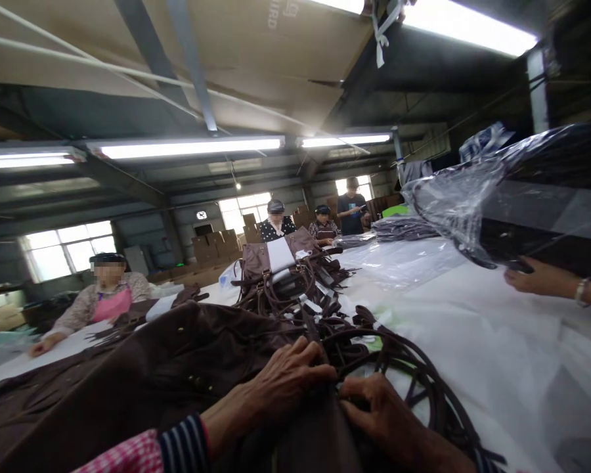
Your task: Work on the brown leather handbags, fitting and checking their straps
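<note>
While both hands, left hand (288,380) and right hand (379,410), press curled fingers into a dark brown leather bag (177,374), tangled brown straps (398,368) could snag.

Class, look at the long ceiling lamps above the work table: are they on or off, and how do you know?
On. The ceiling lamps glow bright white along their full length, with glare spreading around them.

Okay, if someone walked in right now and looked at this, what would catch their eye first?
Most striking is the heap of dark brown bags with tangled straps running down the middle of the white table, with the left hand and right hand pressed on the nearest one. At far right, another person's hand reaches under a bag in clear plastic wrap. Bright tube lights hang overhead.
</note>
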A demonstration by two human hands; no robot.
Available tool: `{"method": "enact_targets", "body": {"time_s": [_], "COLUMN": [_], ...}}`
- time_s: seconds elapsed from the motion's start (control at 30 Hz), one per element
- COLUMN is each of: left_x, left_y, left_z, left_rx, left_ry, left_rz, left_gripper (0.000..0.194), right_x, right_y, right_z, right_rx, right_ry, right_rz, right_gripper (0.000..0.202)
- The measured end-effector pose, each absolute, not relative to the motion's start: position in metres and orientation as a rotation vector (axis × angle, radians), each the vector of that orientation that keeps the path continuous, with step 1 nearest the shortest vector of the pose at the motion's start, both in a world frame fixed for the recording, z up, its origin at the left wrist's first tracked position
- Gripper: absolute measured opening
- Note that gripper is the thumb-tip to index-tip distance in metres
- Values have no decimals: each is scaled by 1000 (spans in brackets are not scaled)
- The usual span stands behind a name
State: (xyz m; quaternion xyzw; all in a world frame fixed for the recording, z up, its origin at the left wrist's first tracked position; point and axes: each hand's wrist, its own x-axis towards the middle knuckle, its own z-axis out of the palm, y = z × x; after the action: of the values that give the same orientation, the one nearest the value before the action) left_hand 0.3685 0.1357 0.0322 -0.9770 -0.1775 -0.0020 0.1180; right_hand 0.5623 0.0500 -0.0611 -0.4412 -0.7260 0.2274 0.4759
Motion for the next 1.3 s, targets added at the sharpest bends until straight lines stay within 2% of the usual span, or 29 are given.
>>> {"method": "enact_targets", "body": {"time_s": [0.37,0.53,0.63,0.77,0.87,0.97,1.17,1.3], "left_x": [369,366,366,369,369,368,368,368], "left_y": [121,119,115,100,90,85,88,92], "left_z": [28,17,18,19,16,15,20,21], "left_rx": [-2988,-2911,-2874,-2840,-2835,-2851,-2813,-2817], "left_ry": [-359,-451,-525,-299,-94,-113,-119,-90], "left_rz": [-61,-161,-206,-212,-175,-173,-209,-355], "left_gripper": [12,20,26,21,14,12,8,10], "right_x": [563,572,579,580,574,571,580,588], "right_y": [55,60,72,97,115,123,119,114], "right_z": [-74,-55,-42,-47,-58,-63,-64,-64], "right_rx": [-1155,-1279,-1284,-1319,-1460,-1510,-1464,-1405], "right_ry": [-1836,-1928,-2089,-2111,-1971,-1919,-1857,-1815], "right_rz": [496,299,123,8,-15,-26,-42,8], "right_gripper": [16,13,20,23,26,28,22,18]}}
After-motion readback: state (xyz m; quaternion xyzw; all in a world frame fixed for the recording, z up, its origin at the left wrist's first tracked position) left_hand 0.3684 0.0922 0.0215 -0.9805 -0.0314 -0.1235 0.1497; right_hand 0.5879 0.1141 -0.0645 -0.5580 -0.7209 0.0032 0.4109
